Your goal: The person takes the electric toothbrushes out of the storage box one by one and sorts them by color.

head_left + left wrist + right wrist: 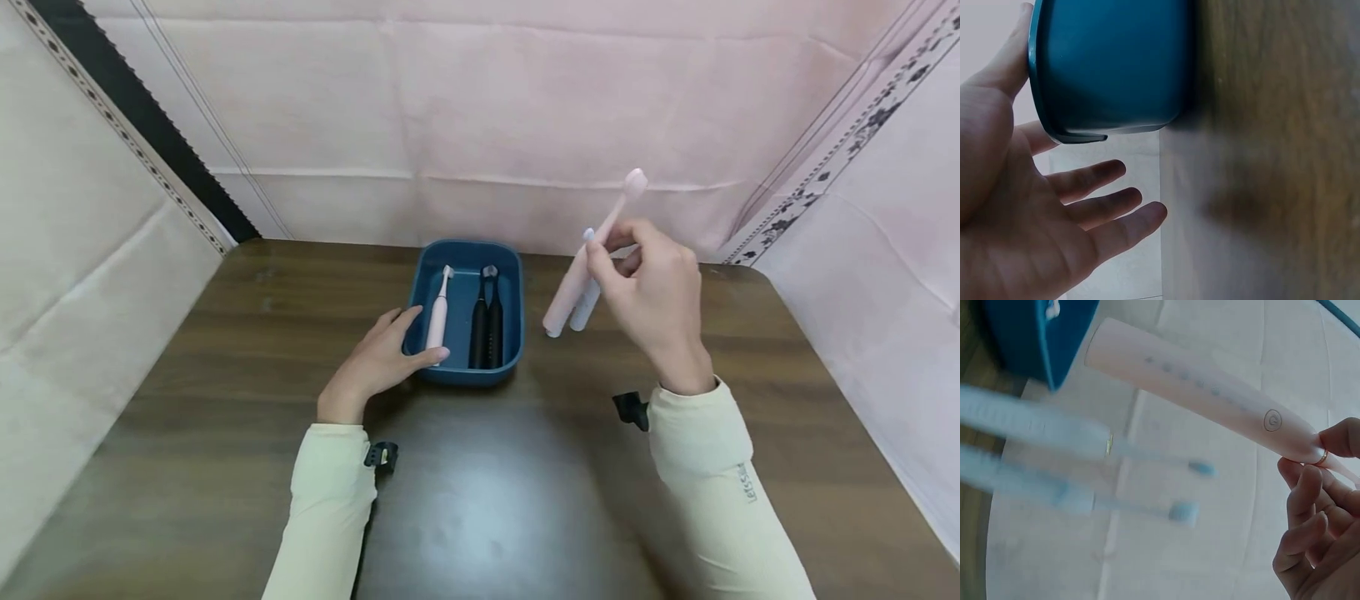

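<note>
Right hand [652, 296] pinches pink brush [592, 254] up in air, right of tray [465, 379]. Thin pinch near neck, so brush could slip, drop on table. Left hand [378, 362] lies flat against tray, holding nothing; bump could push tray.

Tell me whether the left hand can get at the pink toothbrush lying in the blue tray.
Probably yes. The left hand rests open against the blue tray beside the pink toothbrush; the tray is open-topped and nothing covers the brush.
</note>
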Demonstrator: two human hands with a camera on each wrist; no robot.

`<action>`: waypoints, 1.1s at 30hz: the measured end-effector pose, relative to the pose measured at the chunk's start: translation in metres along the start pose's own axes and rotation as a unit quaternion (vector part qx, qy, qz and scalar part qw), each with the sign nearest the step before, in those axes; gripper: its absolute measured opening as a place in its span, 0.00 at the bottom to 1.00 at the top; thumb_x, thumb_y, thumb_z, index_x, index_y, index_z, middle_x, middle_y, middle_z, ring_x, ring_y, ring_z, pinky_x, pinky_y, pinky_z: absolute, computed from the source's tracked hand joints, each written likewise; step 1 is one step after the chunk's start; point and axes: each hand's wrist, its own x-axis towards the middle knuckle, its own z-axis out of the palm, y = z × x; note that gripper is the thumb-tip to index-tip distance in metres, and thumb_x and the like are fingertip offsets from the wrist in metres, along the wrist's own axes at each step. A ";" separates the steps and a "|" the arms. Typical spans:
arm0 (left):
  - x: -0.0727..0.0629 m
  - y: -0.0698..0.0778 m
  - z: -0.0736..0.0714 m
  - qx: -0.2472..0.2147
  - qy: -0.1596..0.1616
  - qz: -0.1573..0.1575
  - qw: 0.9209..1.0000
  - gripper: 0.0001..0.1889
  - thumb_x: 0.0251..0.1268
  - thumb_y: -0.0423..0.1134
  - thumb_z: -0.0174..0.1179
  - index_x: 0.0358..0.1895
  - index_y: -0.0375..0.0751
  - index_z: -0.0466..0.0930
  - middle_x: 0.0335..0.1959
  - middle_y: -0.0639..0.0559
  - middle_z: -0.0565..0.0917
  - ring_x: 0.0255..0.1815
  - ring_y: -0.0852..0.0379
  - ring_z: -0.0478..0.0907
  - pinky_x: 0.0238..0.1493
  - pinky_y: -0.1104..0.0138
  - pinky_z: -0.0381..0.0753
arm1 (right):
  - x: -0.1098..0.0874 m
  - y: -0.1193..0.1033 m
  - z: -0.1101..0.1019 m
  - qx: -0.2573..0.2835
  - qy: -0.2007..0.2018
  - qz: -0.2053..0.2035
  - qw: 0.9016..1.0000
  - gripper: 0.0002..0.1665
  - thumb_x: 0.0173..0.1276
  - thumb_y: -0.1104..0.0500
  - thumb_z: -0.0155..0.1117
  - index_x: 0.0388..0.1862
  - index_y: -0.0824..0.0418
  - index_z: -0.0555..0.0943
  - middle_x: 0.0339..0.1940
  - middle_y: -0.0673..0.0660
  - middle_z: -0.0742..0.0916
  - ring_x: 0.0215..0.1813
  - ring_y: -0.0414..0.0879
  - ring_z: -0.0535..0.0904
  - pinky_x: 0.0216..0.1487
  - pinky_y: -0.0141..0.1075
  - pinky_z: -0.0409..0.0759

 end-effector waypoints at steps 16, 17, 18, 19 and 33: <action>0.002 -0.013 -0.012 0.023 -0.001 -0.006 1.000 0.52 0.65 0.69 0.60 0.83 0.45 0.48 0.81 0.33 0.45 0.77 0.29 0.52 0.66 0.30 0.59 | -0.004 0.044 -0.038 -0.051 0.032 0.063 0.996 0.12 0.68 0.58 0.65 0.39 0.68 0.85 0.33 0.59 0.90 0.24 0.17 0.69 0.28 0.21 0.64; 0.002 -0.013 -0.011 0.023 -0.002 -0.006 1.000 0.52 0.65 0.69 0.60 0.83 0.45 0.48 0.81 0.33 0.45 0.77 0.29 0.52 0.66 0.29 0.59 | -0.004 0.046 -0.038 -0.053 0.031 0.066 0.996 0.12 0.68 0.58 0.65 0.39 0.68 0.85 0.34 0.59 0.90 0.24 0.16 0.69 0.28 0.21 0.64; 0.003 -0.012 -0.011 0.023 -0.002 -0.005 1.000 0.52 0.65 0.69 0.60 0.83 0.45 0.48 0.81 0.33 0.45 0.77 0.29 0.52 0.66 0.29 0.59 | -0.004 0.049 -0.038 -0.055 0.030 0.070 0.996 0.13 0.68 0.58 0.65 0.39 0.68 0.85 0.34 0.59 0.90 0.24 0.16 0.69 0.28 0.21 0.64; 0.003 -0.011 -0.010 0.023 -0.003 -0.005 1.000 0.52 0.65 0.69 0.60 0.83 0.45 0.48 0.81 0.33 0.45 0.77 0.29 0.52 0.66 0.29 0.59 | -0.005 0.051 -0.037 -0.057 0.028 0.073 0.995 0.13 0.69 0.58 0.65 0.39 0.68 0.85 0.34 0.60 0.90 0.24 0.15 0.68 0.28 0.21 0.64; 0.006 -0.001 0.000 0.018 -0.012 -0.001 1.000 0.52 0.65 0.69 0.60 0.83 0.46 0.47 0.82 0.34 0.45 0.78 0.30 0.51 0.67 0.30 0.59 | -0.016 0.094 -0.021 -0.130 -0.014 0.141 0.981 0.16 0.72 0.51 0.58 0.42 0.62 0.86 0.35 0.59 0.90 0.32 0.61 0.82 0.31 0.57 0.71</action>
